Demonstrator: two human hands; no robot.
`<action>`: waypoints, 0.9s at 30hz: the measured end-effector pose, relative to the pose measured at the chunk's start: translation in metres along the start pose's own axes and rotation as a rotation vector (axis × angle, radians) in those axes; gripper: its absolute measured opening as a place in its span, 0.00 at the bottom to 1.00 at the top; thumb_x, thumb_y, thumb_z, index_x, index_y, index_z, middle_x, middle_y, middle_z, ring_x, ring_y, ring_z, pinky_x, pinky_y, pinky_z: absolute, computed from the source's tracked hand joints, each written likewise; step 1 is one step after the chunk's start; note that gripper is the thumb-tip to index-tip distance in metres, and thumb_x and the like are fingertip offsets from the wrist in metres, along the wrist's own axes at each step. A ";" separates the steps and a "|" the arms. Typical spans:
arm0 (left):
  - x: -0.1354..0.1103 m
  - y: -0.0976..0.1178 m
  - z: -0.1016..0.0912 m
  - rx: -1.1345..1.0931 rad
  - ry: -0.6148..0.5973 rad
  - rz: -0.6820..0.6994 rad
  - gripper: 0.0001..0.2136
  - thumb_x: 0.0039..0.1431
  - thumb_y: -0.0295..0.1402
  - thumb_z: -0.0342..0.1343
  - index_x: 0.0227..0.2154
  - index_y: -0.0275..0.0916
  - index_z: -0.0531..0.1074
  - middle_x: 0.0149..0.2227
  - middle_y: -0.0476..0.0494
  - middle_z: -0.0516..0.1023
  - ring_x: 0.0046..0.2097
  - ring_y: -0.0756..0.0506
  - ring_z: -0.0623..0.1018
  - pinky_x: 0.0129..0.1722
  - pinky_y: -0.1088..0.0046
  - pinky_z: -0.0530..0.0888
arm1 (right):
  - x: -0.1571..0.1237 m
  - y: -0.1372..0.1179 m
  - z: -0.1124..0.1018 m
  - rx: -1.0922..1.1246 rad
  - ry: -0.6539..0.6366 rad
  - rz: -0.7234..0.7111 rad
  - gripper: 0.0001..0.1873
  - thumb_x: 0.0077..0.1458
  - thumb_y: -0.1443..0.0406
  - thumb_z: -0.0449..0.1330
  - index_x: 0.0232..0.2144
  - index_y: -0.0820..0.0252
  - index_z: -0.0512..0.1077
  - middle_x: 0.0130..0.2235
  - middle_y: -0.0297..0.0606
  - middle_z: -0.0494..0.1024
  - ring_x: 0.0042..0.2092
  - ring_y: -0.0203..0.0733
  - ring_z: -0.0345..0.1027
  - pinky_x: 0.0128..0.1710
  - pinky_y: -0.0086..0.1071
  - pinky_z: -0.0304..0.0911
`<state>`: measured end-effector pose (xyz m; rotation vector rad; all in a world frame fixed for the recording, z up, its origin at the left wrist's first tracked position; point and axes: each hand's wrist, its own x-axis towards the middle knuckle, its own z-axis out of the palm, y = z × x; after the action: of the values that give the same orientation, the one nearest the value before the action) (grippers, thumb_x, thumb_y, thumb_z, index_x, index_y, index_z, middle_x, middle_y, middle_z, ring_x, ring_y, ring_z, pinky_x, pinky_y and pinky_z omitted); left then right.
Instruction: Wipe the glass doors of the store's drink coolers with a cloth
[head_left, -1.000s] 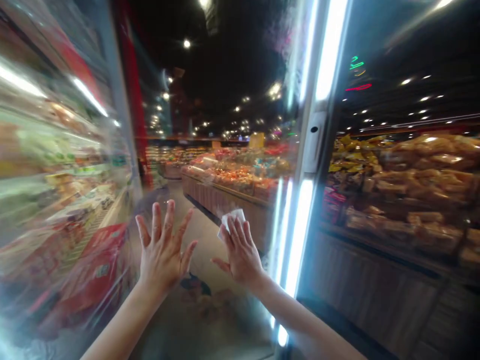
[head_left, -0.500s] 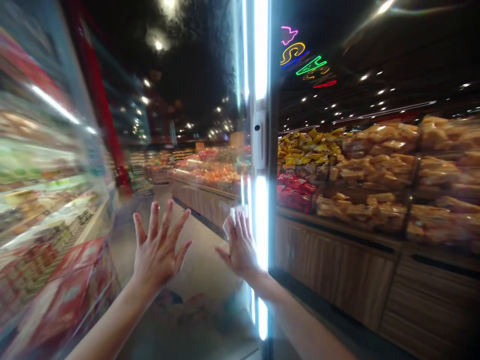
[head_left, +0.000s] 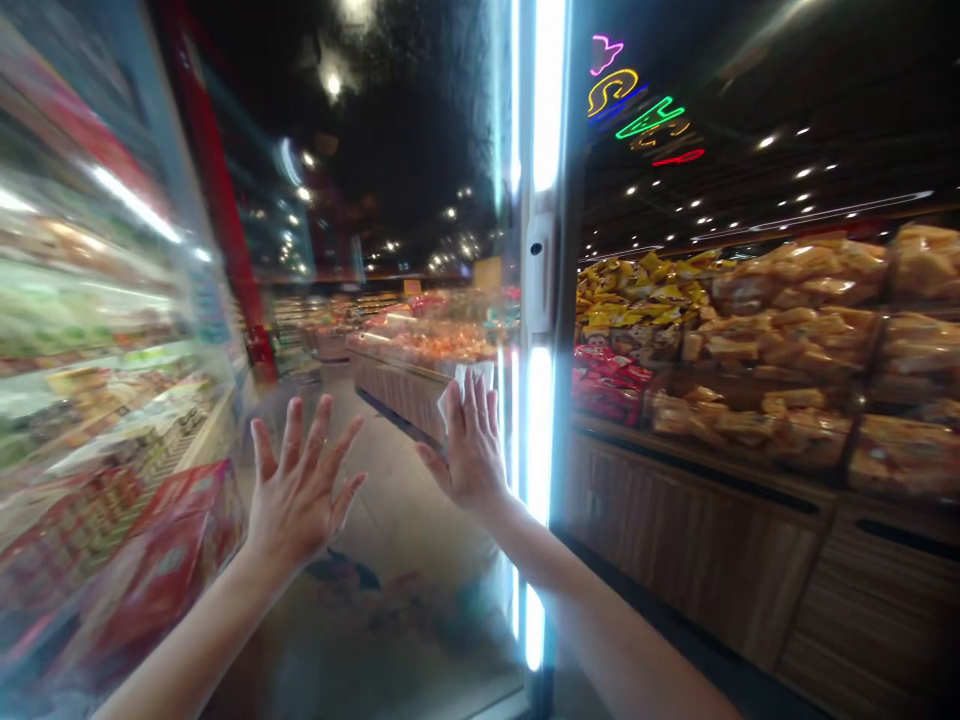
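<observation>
A white cloth or paper wipe (head_left: 475, 376) lies under the fingers of my right hand (head_left: 472, 462), pressed against a glass door (head_left: 420, 200). Its edges stick out above and left of the fingertips; the rest is hidden. The hand is flat, thumb out to the left, just beside the bright lit edge strip (head_left: 539, 430) of the door. To the left, my left hand (head_left: 294, 505) is spread with all its fingers apart. It holds nothing and appears to rest on the same glass.
A white door handle (head_left: 538, 275) sits on the lit frame. On the right, bagged bread (head_left: 780, 330) and yellow packets (head_left: 637, 285) fill shelves over a wood-panelled counter (head_left: 690, 540). Blurred refrigerated goods and red boxes (head_left: 165, 550) line the left side.
My right hand has slid the white wipe up and a little left, away from the lit strip. My left hand stays spread. The whole view has shifted slightly.
</observation>
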<state>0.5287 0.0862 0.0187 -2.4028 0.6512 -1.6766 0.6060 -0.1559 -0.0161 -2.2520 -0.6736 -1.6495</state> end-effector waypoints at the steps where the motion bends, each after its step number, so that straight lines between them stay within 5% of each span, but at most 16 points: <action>1: -0.002 -0.004 -0.002 0.009 0.003 -0.008 0.36 0.68 0.44 0.53 0.73 0.54 0.42 0.76 0.45 0.37 0.76 0.34 0.37 0.72 0.40 0.33 | 0.014 -0.002 -0.001 -0.004 0.013 0.002 0.53 0.67 0.48 0.53 0.73 0.69 0.25 0.76 0.56 0.30 0.76 0.62 0.19 0.71 0.66 0.40; 3: -0.008 -0.012 -0.006 0.023 0.006 -0.039 0.36 0.68 0.44 0.52 0.73 0.54 0.41 0.76 0.45 0.38 0.76 0.34 0.38 0.72 0.39 0.33 | 0.022 -0.010 0.003 -0.009 0.008 -0.042 0.55 0.66 0.46 0.54 0.73 0.70 0.25 0.75 0.57 0.30 0.75 0.63 0.19 0.71 0.67 0.39; 9: -0.030 -0.039 -0.019 0.025 -0.003 -0.134 0.36 0.67 0.44 0.53 0.72 0.56 0.42 0.76 0.46 0.37 0.76 0.34 0.39 0.72 0.39 0.33 | -0.013 -0.050 0.025 0.030 -0.107 -0.344 0.54 0.62 0.44 0.58 0.74 0.70 0.40 0.75 0.56 0.42 0.76 0.57 0.26 0.72 0.60 0.44; 14: -0.035 -0.057 -0.025 0.058 0.014 -0.192 0.34 0.68 0.44 0.52 0.72 0.54 0.44 0.76 0.44 0.37 0.76 0.35 0.36 0.71 0.37 0.33 | 0.074 -0.084 0.016 0.011 -0.042 -0.232 0.52 0.66 0.42 0.51 0.74 0.70 0.37 0.76 0.52 0.35 0.75 0.57 0.15 0.73 0.62 0.31; 16: -0.039 -0.064 -0.028 0.065 0.021 -0.221 0.34 0.69 0.43 0.52 0.72 0.53 0.45 0.76 0.43 0.38 0.76 0.35 0.35 0.71 0.37 0.34 | 0.086 -0.100 0.018 0.002 -0.031 -0.245 0.52 0.65 0.41 0.51 0.74 0.70 0.39 0.76 0.52 0.34 0.75 0.59 0.13 0.73 0.63 0.29; 22: -0.061 -0.093 -0.041 0.085 0.026 -0.270 0.32 0.69 0.44 0.51 0.72 0.53 0.47 0.76 0.43 0.39 0.76 0.36 0.35 0.71 0.39 0.33 | 0.041 -0.130 0.034 0.051 -0.245 -0.727 0.47 0.62 0.39 0.55 0.70 0.65 0.56 0.76 0.43 0.44 0.76 0.52 0.23 0.76 0.52 0.33; 27: -0.075 -0.119 -0.055 0.105 0.036 -0.319 0.31 0.70 0.44 0.49 0.72 0.54 0.46 0.76 0.44 0.38 0.76 0.36 0.34 0.71 0.39 0.31 | 0.108 -0.153 0.026 0.037 -0.135 -0.518 0.51 0.64 0.40 0.53 0.73 0.67 0.44 0.76 0.48 0.38 0.76 0.55 0.20 0.75 0.58 0.27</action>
<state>0.4883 0.2319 0.0172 -2.5088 0.1823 -1.8195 0.5747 0.0097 0.0691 -2.3036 -1.4050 -1.6744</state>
